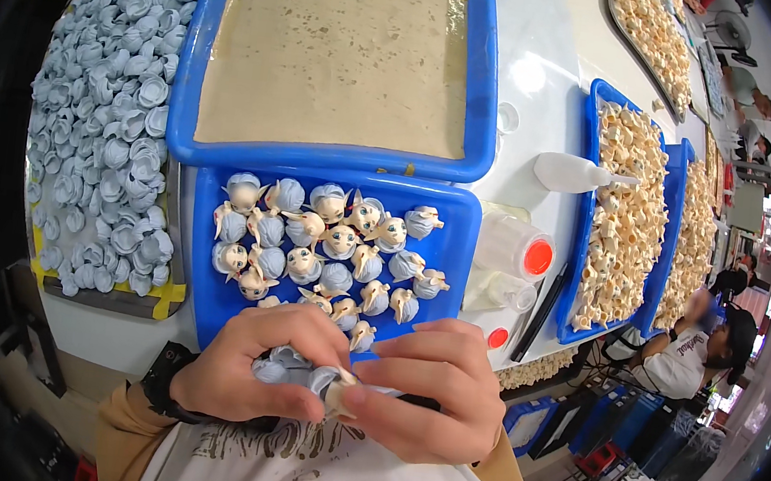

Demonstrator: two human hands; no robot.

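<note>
Close to my body, both hands are closed around small doll parts. My left hand (236,370) grips a grey-blue doll hair shell (280,364) between thumb and fingers. Against it, my right hand (435,391) pinches a cream doll face piece (338,397), partly hidden by my fingertips. The two parts touch; how far they fit together I cannot tell. Just beyond my hands lies a blue tray (445,317) with several doll heads (340,241), each with a cream face, pointed ears and grey-blue hair.
At the left, a metal tray (165,297) is heaped with grey-blue shells. A larger blue tray (482,110) holds a speckled beige sheet. To the right are a white squeeze bottle (569,172), a red-capped container (515,245), a black pen-like tool (539,318) and blue trays (571,298) of cream parts. Several people sit farther right.
</note>
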